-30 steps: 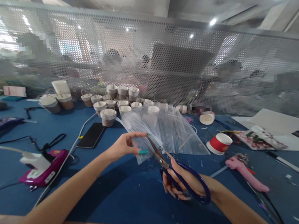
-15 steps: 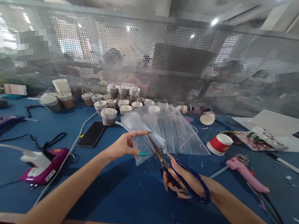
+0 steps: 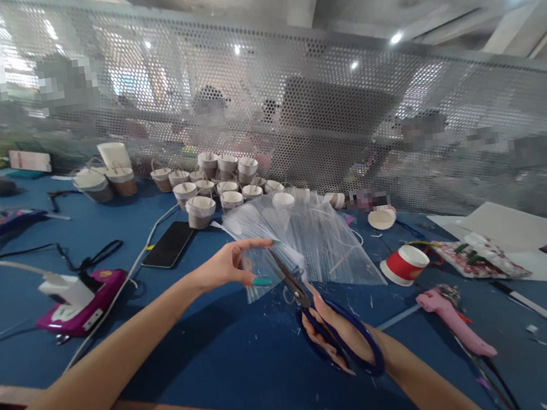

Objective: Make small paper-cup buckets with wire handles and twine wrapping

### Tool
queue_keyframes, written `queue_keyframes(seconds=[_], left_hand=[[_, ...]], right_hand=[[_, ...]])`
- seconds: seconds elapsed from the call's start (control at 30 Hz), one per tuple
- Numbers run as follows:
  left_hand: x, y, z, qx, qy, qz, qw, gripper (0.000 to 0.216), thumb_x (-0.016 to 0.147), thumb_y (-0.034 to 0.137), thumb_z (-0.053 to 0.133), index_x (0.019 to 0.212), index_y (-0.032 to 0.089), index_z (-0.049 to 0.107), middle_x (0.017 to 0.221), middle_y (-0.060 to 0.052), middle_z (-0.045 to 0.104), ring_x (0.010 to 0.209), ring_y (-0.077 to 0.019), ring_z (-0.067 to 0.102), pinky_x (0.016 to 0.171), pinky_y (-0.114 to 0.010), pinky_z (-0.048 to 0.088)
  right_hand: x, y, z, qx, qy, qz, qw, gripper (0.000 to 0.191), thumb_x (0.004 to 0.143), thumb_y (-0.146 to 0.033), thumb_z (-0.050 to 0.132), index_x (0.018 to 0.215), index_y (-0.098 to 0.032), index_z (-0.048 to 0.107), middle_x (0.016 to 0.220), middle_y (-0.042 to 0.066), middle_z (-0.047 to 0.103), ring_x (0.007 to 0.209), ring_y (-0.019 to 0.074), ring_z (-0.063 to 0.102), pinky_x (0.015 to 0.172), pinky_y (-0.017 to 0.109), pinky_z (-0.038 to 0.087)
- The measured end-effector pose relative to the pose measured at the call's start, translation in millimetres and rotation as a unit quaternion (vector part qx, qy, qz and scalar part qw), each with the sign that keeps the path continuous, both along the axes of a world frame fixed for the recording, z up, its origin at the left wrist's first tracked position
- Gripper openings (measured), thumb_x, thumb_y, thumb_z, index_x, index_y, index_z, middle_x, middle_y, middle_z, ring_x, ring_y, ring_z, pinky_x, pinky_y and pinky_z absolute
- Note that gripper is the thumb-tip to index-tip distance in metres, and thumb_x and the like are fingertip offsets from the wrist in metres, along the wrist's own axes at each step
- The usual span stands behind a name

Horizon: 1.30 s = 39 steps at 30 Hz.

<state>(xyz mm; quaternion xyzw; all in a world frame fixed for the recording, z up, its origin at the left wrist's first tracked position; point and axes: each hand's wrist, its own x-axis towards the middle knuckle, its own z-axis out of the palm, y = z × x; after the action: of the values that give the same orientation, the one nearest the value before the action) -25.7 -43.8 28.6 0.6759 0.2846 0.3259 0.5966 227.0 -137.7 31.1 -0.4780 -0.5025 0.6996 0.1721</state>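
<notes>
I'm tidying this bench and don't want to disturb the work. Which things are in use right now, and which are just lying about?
In use:
left hand
clear plastic sheet
right hand
scissors

Lying about:
phone
red paper cup
pink glue gun
small cups

clear plastic sheet (image 3: 266, 270) | held aloft | blue-handled scissors (image 3: 318, 313) | blades at its edge

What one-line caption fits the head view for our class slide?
Left hand pinches clear plastic sheet while right hand works blue-handled scissors into it above a blue table.
</notes>
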Motion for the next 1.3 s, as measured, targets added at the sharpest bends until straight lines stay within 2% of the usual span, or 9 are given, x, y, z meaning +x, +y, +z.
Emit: queue_keyframes(seconds=[0.17,0.33,0.5,0.63,0.73,0.87,1.07,1.23,1.3], left_hand=[[-0.8,0.2,-1.9,0.000,0.007,-0.002,1.000,0.073,0.065,0.017,0.077,0.132,0.021,0.049,0.131,-0.015,0.056,0.051,-0.0043,0.058,0.051,-0.019,0.050],[-0.7,-0.5,-2.6,-0.006,0.004,-0.015,1.000,0.076,0.066,0.018,0.077,0.135,0.020,0.046,0.113,-0.012,0.066,0.051,-0.0057,0.056,0.049,-0.018,0.046],[0.8,-2.3,1.0,-0.013,-0.013,-0.009,1.000,0.075,0.063,0.017,0.078,0.131,0.022,0.049,0.140,-0.016,0.047,0.052,-0.0032,0.056,0.048,-0.018,0.045],[1.5,-3.1,2.0,-0.018,-0.006,-0.010,1.000,0.079,0.063,0.019,0.079,0.134,0.021,0.046,0.120,-0.013,0.063,0.052,-0.0053,0.056,0.048,-0.018,0.045],[1.3,-3.5,2.5,-0.015,-0.006,-0.006,1.000,0.079,0.063,0.019,0.080,0.135,0.020,0.046,0.111,-0.011,0.067,0.051,-0.0057,0.056,0.048,-0.018,0.045],[-0.3,-3.3,3.7,-0.008,-0.013,0.000,1.000,0.079,0.063,0.019,0.080,0.135,0.020,0.046,0.091,-0.006,0.070,0.051,-0.0072,0.057,0.048,-0.017,0.045],[-1.2,-3.1,5.2,-0.005,-0.017,-0.003,1.000,0.078,0.063,0.018,0.080,0.133,0.021,0.047,0.112,-0.010,0.066,0.052,-0.0052,0.058,0.050,-0.017,0.049],[-1.9,-4.3,7.6,0.001,-0.007,-0.008,1.000,0.079,0.065,0.016,0.078,0.136,0.021,0.044,0.089,-0.004,0.070,0.050,-0.0062,0.058,0.050,-0.017,0.049],[-2.6,-4.5,8.2,0.006,-0.002,-0.009,1.000,0.078,0.066,0.015,0.078,0.136,0.022,0.044,0.094,-0.005,0.070,0.050,-0.0061,0.058,0.050,-0.018,0.049]], right_hand=[[2.1,2.5,-4.7,0.010,0.021,0.017,1.000,0.068,0.071,-0.085,0.035,0.072,-0.018,0.046,0.052,-0.009,0.038,0.034,0.0018,0.031,0.033,0.015,0.030],[6.2,4.8,-2.7,0.008,0.064,0.063,0.996,0.075,0.069,-0.088,0.031,0.079,-0.017,0.051,0.056,-0.006,0.039,0.037,0.0035,0.032,0.033,0.018,0.030],[5.0,3.9,1.9,0.003,0.077,0.062,0.995,0.074,0.071,-0.086,0.030,0.079,-0.017,0.054,0.058,-0.005,0.038,0.042,0.0041,0.028,0.037,0.018,0.025],[4.4,4.1,-0.4,0.000,0.096,0.055,0.994,0.079,0.072,-0.087,0.029,0.084,-0.014,0.058,0.065,0.000,0.047,0.049,0.0058,0.036,0.040,0.018,0.029],[5.5,4.6,-1.6,0.006,0.095,0.047,0.994,0.080,0.069,-0.088,0.032,0.084,-0.013,0.058,0.068,0.002,0.051,0.049,0.0066,0.038,0.041,0.019,0.032],[7.6,5.3,-3.4,0.016,0.087,0.075,0.993,0.080,0.072,-0.086,0.029,0.088,-0.013,0.058,0.065,-0.001,0.047,0.047,0.0057,0.035,0.040,0.019,0.030],[5.3,5.7,-9.2,-0.001,0.088,0.053,0.995,0.072,0.068,-0.087,0.036,0.078,-0.018,0.049,0.057,-0.006,0.037,0.043,0.0046,0.024,0.034,0.018,0.020],[4.9,4.5,-12.5,0.011,0.065,0.040,0.997,0.070,0.069,-0.088,0.033,0.077,-0.019,0.045,0.055,-0.008,0.034,0.039,0.0028,0.023,0.032,0.016,0.020],[5.0,3.8,-13.6,0.026,0.048,0.041,0.998,0.070,0.070,-0.088,0.031,0.077,-0.019,0.045,0.054,-0.009,0.034,0.037,0.0028,0.024,0.031,0.017,0.022]])
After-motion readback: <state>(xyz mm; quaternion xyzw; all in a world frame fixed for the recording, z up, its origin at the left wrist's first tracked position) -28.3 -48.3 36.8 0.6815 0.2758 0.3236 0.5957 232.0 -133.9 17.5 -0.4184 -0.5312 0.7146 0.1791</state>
